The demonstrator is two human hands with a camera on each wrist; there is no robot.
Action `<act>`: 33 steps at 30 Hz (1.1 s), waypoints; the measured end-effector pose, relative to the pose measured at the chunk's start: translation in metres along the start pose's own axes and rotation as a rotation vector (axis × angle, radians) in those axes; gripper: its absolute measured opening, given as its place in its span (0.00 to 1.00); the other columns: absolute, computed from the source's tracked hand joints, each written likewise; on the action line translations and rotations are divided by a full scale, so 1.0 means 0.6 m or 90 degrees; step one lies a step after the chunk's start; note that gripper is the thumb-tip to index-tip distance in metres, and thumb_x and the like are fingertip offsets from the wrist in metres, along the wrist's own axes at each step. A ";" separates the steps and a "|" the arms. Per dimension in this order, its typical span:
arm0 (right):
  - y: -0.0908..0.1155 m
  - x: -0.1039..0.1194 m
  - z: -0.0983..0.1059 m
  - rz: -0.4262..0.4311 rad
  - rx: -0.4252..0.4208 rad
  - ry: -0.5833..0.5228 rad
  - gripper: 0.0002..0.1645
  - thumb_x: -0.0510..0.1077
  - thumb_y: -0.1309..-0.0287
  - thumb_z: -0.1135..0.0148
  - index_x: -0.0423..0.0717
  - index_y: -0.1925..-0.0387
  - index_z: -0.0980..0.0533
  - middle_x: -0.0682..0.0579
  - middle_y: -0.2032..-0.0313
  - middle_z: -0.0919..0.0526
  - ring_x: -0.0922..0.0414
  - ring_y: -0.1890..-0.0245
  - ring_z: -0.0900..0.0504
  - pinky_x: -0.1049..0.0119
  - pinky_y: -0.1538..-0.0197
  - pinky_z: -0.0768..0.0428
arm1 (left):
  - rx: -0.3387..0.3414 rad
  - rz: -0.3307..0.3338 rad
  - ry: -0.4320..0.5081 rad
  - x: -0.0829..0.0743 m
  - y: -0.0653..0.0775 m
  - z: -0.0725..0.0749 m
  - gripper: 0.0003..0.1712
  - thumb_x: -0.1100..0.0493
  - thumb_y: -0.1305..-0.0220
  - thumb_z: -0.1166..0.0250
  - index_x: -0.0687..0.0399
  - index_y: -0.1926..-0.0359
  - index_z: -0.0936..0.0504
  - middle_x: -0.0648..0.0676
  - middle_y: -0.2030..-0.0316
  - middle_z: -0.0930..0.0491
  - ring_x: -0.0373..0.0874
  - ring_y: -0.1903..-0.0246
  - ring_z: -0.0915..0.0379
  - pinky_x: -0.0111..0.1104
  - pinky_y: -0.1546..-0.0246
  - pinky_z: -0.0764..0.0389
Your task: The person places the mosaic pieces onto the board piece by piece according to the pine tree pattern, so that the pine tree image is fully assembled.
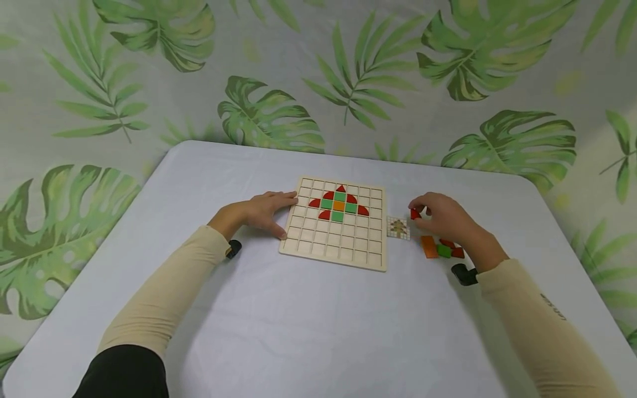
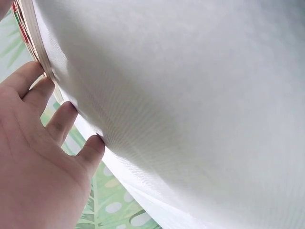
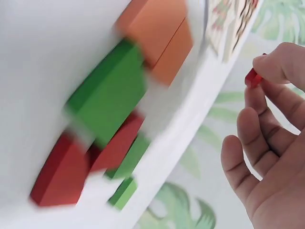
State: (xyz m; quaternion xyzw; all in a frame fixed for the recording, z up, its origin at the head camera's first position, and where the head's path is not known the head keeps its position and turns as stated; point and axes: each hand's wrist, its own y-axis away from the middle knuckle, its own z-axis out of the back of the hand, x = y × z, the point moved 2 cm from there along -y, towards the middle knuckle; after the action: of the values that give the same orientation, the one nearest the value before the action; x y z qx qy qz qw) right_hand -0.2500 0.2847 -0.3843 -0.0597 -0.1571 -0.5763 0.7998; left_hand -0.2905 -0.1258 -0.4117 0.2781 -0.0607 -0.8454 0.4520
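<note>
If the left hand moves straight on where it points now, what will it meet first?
Most likely the grid board; the left hand seems to touch its left edge, though depth is uncertain.

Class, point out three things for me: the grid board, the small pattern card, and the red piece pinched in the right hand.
Grid board [image 1: 332, 239]: head view, bare lower squares.
Pattern card [image 1: 399, 228]: head view, middle of its printed face.
Red piece [image 3: 252, 78]: right wrist view, its exposed end.
</note>
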 end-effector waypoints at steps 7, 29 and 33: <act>-0.028 0.063 -0.019 0.049 0.012 0.014 0.21 0.41 0.42 0.36 0.38 0.48 0.20 0.44 0.57 0.17 0.50 0.59 0.23 0.55 0.55 0.21 | 0.004 0.005 0.004 0.002 0.004 0.001 0.57 0.43 0.46 0.27 0.44 0.22 0.47 0.47 0.19 0.58 0.56 0.20 0.65 0.59 0.25 0.53; -0.103 0.175 -0.079 0.110 0.050 0.062 0.17 0.41 0.45 0.37 0.43 0.52 0.17 0.49 0.62 0.17 0.53 0.63 0.26 0.61 0.57 0.25 | 0.005 -0.006 0.007 0.000 0.003 0.001 0.56 0.45 0.45 0.27 0.46 0.22 0.47 0.48 0.19 0.58 0.57 0.20 0.65 0.57 0.24 0.55; -0.101 0.177 -0.081 0.108 0.051 0.060 0.18 0.42 0.43 0.37 0.43 0.50 0.17 0.49 0.59 0.16 0.53 0.62 0.25 0.59 0.55 0.23 | 0.003 0.000 0.008 0.002 0.002 0.001 0.56 0.45 0.45 0.27 0.46 0.21 0.48 0.47 0.19 0.58 0.57 0.20 0.65 0.57 0.24 0.55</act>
State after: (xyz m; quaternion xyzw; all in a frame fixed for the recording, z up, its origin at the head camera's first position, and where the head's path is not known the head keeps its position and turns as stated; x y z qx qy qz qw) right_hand -0.2676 0.1554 -0.4013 -0.0135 -0.1370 -0.5018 0.8539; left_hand -0.2904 -0.1276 -0.4114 0.2843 -0.0603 -0.8434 0.4519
